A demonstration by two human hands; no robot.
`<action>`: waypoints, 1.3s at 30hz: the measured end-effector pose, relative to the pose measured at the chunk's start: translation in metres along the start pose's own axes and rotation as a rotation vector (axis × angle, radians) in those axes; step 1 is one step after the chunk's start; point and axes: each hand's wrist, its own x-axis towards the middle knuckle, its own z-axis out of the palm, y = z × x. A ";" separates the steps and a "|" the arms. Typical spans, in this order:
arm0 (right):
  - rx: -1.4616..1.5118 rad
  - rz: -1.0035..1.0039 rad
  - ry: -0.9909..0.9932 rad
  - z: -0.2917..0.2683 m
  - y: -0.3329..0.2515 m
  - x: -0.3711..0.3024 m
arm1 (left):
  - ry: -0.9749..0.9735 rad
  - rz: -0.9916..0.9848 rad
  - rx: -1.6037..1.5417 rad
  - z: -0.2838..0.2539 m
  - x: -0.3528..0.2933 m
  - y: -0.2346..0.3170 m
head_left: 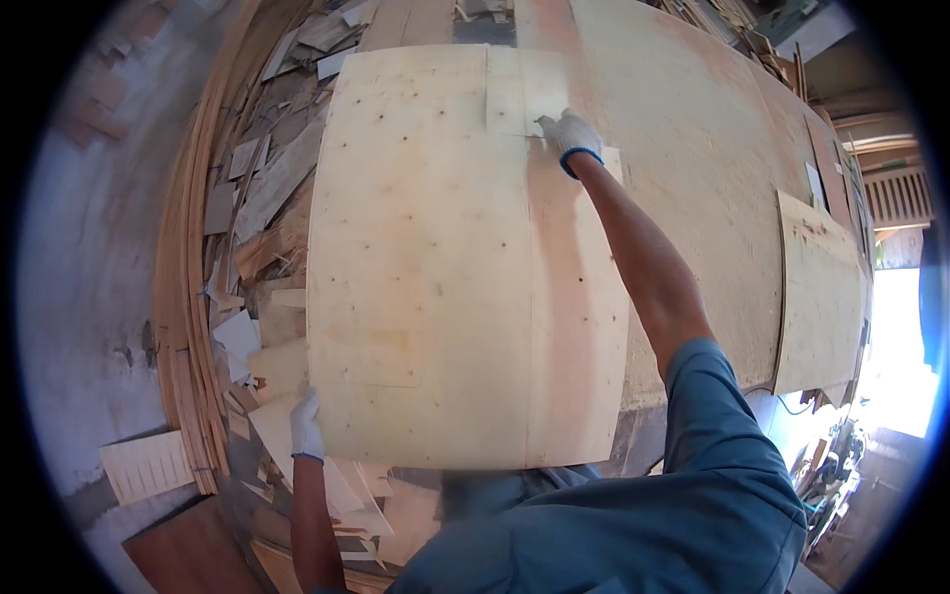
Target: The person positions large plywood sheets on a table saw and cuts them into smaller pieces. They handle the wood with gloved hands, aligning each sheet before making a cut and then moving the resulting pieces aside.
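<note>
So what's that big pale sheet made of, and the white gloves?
The big pale rectangular sheet looks like thin wood veneer: bare, matt, with grain streaks and small dark knots. The white gloves on the left hand and right hand look like knitted cotton; the right has a blue cuff.

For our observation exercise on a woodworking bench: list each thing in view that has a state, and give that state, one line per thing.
Large veneer sheet: lying flat on the stack, held at two edges.
Small veneer patch: flat at the sheet's far edge.
Left hand: gloved, gripping the sheet's near left corner.
Right hand: gloved, arm stretched out, fingers on the patch.
Veneer offcuts: scattered loose at left.
</note>
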 end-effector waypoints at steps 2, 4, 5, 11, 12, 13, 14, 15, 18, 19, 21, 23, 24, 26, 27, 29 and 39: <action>0.043 0.024 -0.053 -0.001 -0.010 0.008 | 0.018 -0.016 0.029 0.001 -0.004 0.002; 0.104 0.059 -0.170 -0.006 -0.008 0.023 | 0.033 -0.043 0.057 -0.009 -0.005 -0.007; 0.136 0.005 -0.155 -0.005 -0.002 0.029 | 0.034 -0.054 0.072 -0.013 -0.005 -0.011; 0.628 0.202 -0.236 -0.009 0.015 0.064 | 0.061 -0.117 -0.060 -0.001 -0.001 -0.001; 0.722 0.226 -0.274 -0.017 0.009 0.050 | 0.067 -0.111 -0.090 0.002 -0.004 -0.001; 0.769 0.148 -0.244 -0.020 0.022 0.043 | 0.062 -0.104 -0.116 0.008 -0.003 0.004; 0.814 0.071 -0.210 -0.029 0.041 0.035 | 0.054 -0.096 -0.140 0.012 -0.003 0.007; 0.860 -0.009 -0.176 -0.039 0.060 0.024 | 0.033 -0.068 -0.121 0.008 0.000 0.004; 1.068 0.198 -0.096 -0.072 0.115 -0.039 | -0.009 -0.017 -0.088 -0.018 0.010 -0.021; 1.135 0.188 -0.042 -0.076 0.152 -0.068 | -0.025 -0.017 -0.090 -0.025 0.014 -0.029; 1.272 0.309 0.110 -0.092 0.206 -0.146 | -0.034 -0.036 -0.122 -0.031 0.017 -0.035; 1.412 0.553 0.356 -0.119 0.232 -0.248 | -0.018 -0.067 -0.178 -0.028 0.017 -0.036; 1.400 0.594 0.520 -0.116 0.283 -0.308 | -0.031 -0.065 -0.196 -0.022 0.018 -0.032; 1.662 0.675 0.719 -0.120 0.306 -0.429 | -0.027 -0.069 -0.228 -0.016 0.009 -0.025; 1.736 0.459 0.416 -0.115 0.335 -0.492 | 0.008 -0.050 -0.200 -0.016 0.008 -0.025; 1.185 0.950 0.744 -0.064 0.349 -0.573 | 0.057 -0.008 -0.134 -0.013 0.011 -0.023; 0.982 0.780 0.021 0.000 0.206 -0.535 | 0.056 -0.065 -0.188 -0.018 0.029 -0.033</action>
